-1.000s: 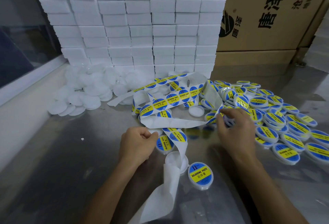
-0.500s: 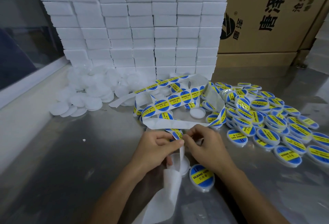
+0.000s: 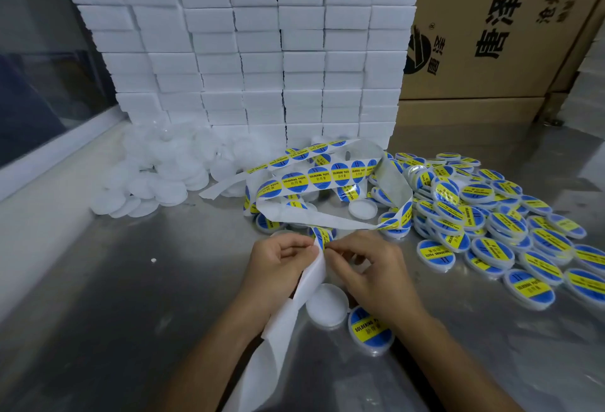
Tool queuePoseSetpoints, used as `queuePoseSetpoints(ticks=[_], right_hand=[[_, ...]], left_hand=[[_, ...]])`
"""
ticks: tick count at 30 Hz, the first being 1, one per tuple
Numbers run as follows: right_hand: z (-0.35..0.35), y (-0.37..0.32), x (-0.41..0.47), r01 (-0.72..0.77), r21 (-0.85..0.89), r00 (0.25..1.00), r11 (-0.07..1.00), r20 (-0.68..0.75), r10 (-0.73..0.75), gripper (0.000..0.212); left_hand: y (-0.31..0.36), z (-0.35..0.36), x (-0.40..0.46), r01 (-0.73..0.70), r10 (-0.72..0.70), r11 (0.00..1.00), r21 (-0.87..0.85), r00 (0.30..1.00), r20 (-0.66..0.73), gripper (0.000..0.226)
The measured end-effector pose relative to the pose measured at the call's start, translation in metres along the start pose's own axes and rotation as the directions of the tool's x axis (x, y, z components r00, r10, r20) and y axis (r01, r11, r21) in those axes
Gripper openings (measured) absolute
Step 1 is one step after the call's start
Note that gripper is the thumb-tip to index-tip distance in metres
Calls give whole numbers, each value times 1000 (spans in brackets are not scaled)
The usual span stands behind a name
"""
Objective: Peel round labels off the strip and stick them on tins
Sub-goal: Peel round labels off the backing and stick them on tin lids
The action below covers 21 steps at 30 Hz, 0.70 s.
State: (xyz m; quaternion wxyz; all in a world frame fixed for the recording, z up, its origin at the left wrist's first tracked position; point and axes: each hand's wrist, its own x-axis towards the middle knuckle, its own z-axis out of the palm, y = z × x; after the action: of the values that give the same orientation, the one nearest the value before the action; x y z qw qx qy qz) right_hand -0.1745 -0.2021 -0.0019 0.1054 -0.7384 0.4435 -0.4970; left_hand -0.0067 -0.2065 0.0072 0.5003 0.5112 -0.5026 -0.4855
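Your left hand (image 3: pixel 281 257) pinches the label strip (image 3: pixel 319 179) between thumb and curled fingers, and your right hand (image 3: pixel 366 267) pinches a blue and yellow round label (image 3: pixel 322 235) right where the two hands meet, just above the worktop (image 3: pixel 114 297). From that spot the bare white backing (image 3: pixel 281 320) hangs toward you and runs out of the bottom edge. Directly under your hands lie two tins: one unlabelled white tin (image 3: pixel 327 305) and, touching it on the right, one labelled tin (image 3: pixel 371 329) partly covered by your right wrist. Another single white tin (image 3: pixel 361 208) sits inside the loop of the strip. To the right spreads a heap of labelled tins (image 3: pixel 497 221), several dozen, overlapping too much to count and cut off at the right edge. To the left is a pile of unlabelled white tins (image 3: pixel 154 182), blurred together, so no count is possible. Roughly ten labels show along the strip's upper run; others are twisted out of sight. Behind stands a wall of white boxes (image 3: pixel 245 51) and a cardboard carton (image 3: pixel 497 28), its print cropped.
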Motion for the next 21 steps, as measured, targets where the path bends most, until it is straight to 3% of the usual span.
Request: queuePoseSetpoints(ticks=[10,21], right_hand=[[-1,-7,2,141,-97,990,985,7,-141,6],[2,-19,1,115,-225,993,968,-7,-119,4]], left_hand=[[-1,1,1,-155,152,987,50,987,55,20],[2,3,-2,-240,234,963,122,970,63,28]])
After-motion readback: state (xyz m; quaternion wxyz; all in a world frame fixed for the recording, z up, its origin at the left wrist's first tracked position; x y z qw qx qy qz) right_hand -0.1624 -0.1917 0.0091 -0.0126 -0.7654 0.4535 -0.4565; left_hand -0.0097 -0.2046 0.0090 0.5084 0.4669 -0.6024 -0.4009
